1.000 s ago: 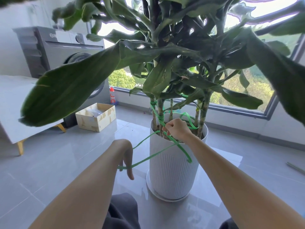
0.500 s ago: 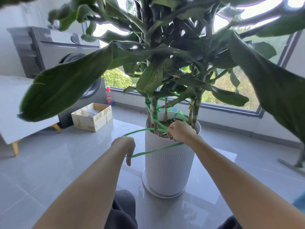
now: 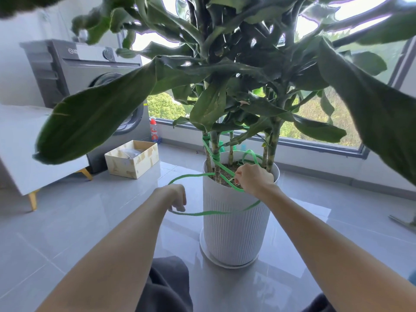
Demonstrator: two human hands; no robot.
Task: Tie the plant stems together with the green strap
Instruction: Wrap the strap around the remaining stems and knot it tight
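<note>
A tall leafy plant with several thin stems (image 3: 215,161) grows in a white ribbed pot (image 3: 236,224) on the floor. A green strap (image 3: 211,213) is wound around the left stems near their upper part and runs down in loose loops over the pot's rim. My right hand (image 3: 254,179) is closed on the strap just above the soil at the pot's front rim. My left hand (image 3: 177,197), left of the pot, pinches the strap's long loop, which curves across the pot's front.
A grey washing machine (image 3: 74,86) stands at the back left, with a small open cardboard box (image 3: 132,163) and a red bottle (image 3: 154,131) beside it. A white table (image 3: 20,145) juts in from the left. Big leaves hang over the view. A window runs behind the pot.
My left hand has risen and moved toward the pot, taking up the strap's slack loop. The right hand stays at the rim, still holding the strap.
</note>
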